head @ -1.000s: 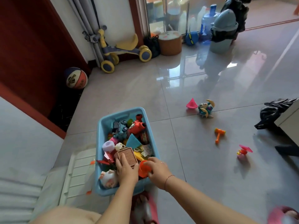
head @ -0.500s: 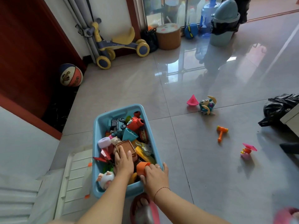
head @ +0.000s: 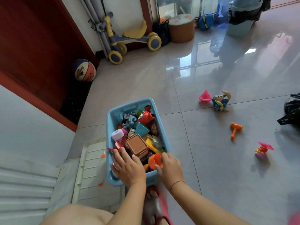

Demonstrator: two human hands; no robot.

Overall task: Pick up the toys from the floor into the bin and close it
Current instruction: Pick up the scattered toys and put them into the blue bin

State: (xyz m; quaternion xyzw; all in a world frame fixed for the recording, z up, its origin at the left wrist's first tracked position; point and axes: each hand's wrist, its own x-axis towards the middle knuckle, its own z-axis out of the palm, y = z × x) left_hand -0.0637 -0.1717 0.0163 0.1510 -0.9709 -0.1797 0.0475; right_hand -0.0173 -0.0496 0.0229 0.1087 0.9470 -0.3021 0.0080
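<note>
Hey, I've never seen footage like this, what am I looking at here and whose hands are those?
No machine here: a person wears a camera on the head, so the one picture looks down at their own bare hands. The left hand lies flat, open, on toys at the near end of a blue bin on the tiled floor. The right hand has a grip on an orange cup at the bin's near edge. Still on the floor to the right: a pink cone, a teal figure, an orange hammer and a pink toy.
</note>
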